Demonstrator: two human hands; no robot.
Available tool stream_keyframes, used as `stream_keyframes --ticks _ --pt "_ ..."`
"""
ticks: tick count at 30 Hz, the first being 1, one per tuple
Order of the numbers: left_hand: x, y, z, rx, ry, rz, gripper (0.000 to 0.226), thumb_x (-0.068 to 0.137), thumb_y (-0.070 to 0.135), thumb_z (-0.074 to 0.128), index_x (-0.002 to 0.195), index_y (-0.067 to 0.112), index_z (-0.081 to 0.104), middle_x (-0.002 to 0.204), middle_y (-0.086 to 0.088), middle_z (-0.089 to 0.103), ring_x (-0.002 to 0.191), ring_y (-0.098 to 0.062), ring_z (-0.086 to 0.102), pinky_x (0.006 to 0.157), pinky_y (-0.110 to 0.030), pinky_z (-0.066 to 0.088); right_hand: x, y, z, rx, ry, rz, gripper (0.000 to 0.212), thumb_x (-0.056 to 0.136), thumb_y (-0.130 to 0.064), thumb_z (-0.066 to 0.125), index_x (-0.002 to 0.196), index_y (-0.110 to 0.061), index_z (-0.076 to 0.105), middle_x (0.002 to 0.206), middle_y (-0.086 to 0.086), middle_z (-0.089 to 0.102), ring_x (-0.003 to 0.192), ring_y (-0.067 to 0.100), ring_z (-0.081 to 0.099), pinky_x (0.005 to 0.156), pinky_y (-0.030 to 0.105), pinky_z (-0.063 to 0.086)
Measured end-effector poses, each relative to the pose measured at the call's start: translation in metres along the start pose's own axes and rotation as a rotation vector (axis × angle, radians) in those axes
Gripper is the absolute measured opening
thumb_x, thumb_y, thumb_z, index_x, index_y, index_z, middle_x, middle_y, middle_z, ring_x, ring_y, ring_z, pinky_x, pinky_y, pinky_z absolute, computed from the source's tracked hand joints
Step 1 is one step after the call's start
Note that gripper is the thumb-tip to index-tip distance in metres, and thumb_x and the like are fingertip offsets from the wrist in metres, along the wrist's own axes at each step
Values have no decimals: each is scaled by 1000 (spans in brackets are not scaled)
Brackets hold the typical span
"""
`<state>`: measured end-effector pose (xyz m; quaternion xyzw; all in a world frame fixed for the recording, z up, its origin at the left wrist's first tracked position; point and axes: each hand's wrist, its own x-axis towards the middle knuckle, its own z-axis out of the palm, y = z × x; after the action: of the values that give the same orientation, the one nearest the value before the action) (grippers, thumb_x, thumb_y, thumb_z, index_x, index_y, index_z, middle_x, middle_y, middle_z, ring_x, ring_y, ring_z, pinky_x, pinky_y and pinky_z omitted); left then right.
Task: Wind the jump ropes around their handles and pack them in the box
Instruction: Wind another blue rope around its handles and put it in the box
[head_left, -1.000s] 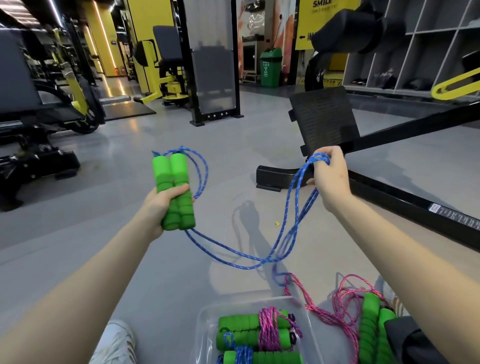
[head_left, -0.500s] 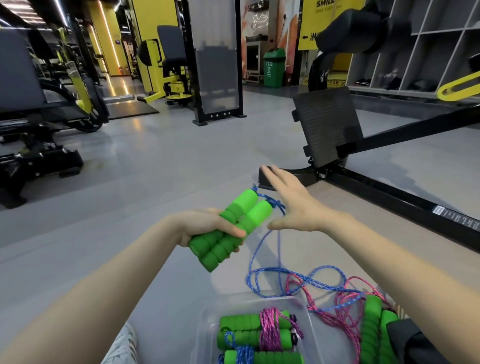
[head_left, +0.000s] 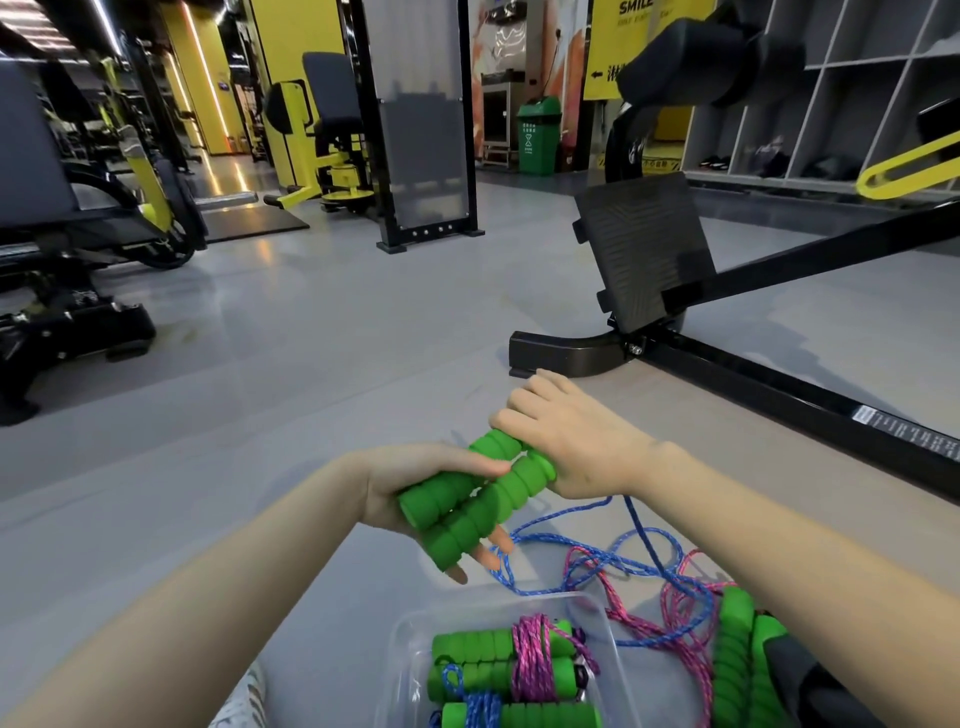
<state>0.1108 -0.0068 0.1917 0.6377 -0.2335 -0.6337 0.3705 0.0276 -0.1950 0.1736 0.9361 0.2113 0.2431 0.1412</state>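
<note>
Left hand holds green handles; right hand seemingly pinches blue rope.

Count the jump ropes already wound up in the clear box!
2 show: one wrapped in pink rope at the box's far end, one wrapped in blue nearer, cut off by the picture's bottom edge. More may be hidden.

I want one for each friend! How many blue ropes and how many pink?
Blue ropes: 2 (one loose, one wound in the box)
Pink ropes: 2 (one loose, one wound in the box)
Total: 4
</note>
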Motion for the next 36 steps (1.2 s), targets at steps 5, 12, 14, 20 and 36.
stream_keyframes --ticks 5,12,14,20,36 --pt "-2 -1 1 -45 79 62 56 75 58 55 107 12 61 75 -6 62 59 -17 58 55 -25 48 -2 4 14 357 109 268 77 68 -25 67 139 -18 36 127 18 46 122 37 42 103 46 38" --pt "-10 0 -9 -159 57 160 64 70 66 57 104 12 62 74 -7 59 57 -19 55 55 -26 46 -10 14 -3 1379 12 918 47 84 4 58 126 -16 49 72 4 64 48 13 55 65 34 51" --pt "-10 -1 -9 -176 39 161 76 71 77 50 108 11 59 74 -8 58 57 -19 54 55 -25 45 -12 13 -5 1302 -49 921 21 93 -3 46 83 -18 58 46 -2 42 38 8 35 56 32 49" --pt "-3 5 4 -241 0 196 66 84 69 32 97 10 58 74 -11 58 56 -22 53 54 -26 44 -5 0 6 1102 -84 1074 30 90 -2 37 65 -14 48 54 2 31 49 15 30 38 24 45" --pt "12 -1 6 328 523 65 68 89 69 25 99 14 63 82 -5 63 65 -17 58 58 -22 49 14 6 -52 529 -537 603 14 83 -15 56 88 -16 69 61 -7 46 62 16 47 51 19 34"
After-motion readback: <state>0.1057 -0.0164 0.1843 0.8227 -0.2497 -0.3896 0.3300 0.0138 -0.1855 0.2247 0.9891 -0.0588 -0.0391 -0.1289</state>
